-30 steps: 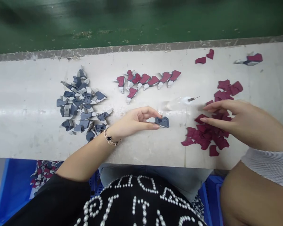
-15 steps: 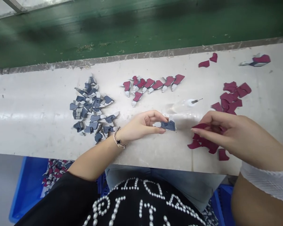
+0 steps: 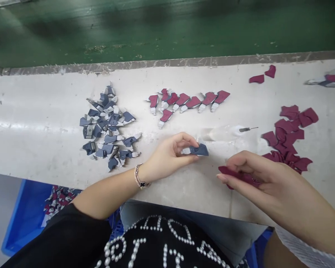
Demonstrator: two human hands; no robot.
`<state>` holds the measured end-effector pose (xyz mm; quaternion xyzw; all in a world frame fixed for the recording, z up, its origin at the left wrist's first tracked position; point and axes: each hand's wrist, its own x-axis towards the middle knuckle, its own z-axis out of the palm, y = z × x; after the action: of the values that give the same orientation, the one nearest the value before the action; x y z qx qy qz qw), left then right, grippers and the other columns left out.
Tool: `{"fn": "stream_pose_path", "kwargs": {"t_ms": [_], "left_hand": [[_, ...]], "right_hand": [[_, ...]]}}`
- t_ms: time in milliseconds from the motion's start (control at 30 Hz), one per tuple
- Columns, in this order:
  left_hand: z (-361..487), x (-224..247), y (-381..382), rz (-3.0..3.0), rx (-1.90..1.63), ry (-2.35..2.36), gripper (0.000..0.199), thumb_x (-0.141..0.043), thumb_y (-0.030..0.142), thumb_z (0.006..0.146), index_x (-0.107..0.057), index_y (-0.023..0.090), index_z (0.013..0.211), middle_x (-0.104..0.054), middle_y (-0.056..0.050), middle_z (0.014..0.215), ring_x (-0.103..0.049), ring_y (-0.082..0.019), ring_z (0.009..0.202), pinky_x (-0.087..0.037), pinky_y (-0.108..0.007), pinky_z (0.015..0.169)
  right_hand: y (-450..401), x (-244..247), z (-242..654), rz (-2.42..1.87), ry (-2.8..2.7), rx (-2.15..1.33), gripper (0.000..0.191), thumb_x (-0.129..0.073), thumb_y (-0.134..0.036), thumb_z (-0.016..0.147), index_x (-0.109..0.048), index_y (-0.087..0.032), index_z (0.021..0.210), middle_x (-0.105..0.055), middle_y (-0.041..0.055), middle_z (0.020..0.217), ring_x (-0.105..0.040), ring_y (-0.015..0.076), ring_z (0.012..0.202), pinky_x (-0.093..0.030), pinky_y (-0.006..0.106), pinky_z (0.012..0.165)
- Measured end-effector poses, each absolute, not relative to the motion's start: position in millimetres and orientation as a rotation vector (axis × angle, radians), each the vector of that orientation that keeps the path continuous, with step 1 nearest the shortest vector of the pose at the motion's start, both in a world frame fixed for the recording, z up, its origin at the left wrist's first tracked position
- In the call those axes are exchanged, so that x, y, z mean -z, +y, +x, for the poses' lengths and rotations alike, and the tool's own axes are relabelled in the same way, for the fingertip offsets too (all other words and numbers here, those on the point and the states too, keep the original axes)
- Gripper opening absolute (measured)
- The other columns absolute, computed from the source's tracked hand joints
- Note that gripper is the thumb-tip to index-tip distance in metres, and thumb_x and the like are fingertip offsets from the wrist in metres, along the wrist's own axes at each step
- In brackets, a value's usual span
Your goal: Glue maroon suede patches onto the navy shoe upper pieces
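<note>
Factory-type workshop: worn white bench [image 3: 56, 149], heaped plastic parts [image 3: 107, 126], blue bin [image 3: 25, 219] below.

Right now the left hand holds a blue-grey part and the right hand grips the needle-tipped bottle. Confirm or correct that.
Wrong for the right hand: the head view shows it holding maroon pieces; the needle-tipped bottle lies on the table. The left hand does hold a blue-grey part.

The single view looks forward and steeply down from the person's head onto the worktable [image 3: 170, 186].
</note>
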<state>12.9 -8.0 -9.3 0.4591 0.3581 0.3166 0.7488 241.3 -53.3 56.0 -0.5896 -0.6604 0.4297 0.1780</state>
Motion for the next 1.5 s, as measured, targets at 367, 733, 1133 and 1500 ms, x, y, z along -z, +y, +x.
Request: {"fn": "stream_pose_path", "kwargs": {"t_ms": [367, 733, 1133, 1500], "left_hand": [[12, 14, -17, 1.277, -0.716, 0.871, 0.022, -0.076, 0.023, 0.087, -0.061, 0.02, 0.103, -0.075, -0.006, 0.106, -0.075, -0.016, 0.101, -0.06, -0.028, 0.092], [14, 11, -20, 1.319, -0.77, 0.927, 0.025, -0.079, 0.028, 0.086, -0.065, 0.017, 0.104, -0.078, -0.009, 0.106, -0.078, -0.017, 0.093, -0.066, -0.028, 0.082], [14, 13, -21, 1.399, -0.849, 0.926, 0.024, -0.08, 0.028, 0.086, -0.066, 0.017, 0.103, -0.078, -0.008, 0.108, -0.078, -0.018, 0.099, -0.067, -0.029, 0.088], [12, 12, -20, 1.682, -0.924, 0.93, 0.023, -0.081, 0.028, 0.086, -0.068, 0.018, 0.103, -0.081, -0.007, 0.108, -0.079, -0.016, 0.099, -0.067, -0.021, 0.081]], "right_hand": [[-43, -47, 224, -1.68, -1.682, -1.368, 0.024, -0.066, -0.056, 0.092, -0.08, -0.036, 0.093, -0.077, -0.0015, 0.08, -0.07, 0.0191, 0.063, -0.053, 0.031, 0.047], [-35, -41, 216, -1.778, -1.449, -1.41, 0.032, -0.069, -0.057, 0.088, -0.065, -0.026, 0.082, -0.078, 0.0023, 0.076, -0.075, 0.0198, 0.07, -0.051, 0.025, 0.046], [-38, -38, 217, -1.768, -1.407, -1.377, 0.037, -0.073, -0.061, 0.084, -0.065, -0.025, 0.081, -0.075, 0.0017, 0.071, -0.072, 0.0184, 0.064, -0.046, 0.025, 0.043], [-38, -40, 219, -1.703, -1.367, -1.482, 0.032, -0.077, -0.054, 0.084, -0.064, -0.025, 0.081, -0.075, -0.0016, 0.068, -0.071, 0.0152, 0.065, -0.045, 0.022, 0.044]]}}
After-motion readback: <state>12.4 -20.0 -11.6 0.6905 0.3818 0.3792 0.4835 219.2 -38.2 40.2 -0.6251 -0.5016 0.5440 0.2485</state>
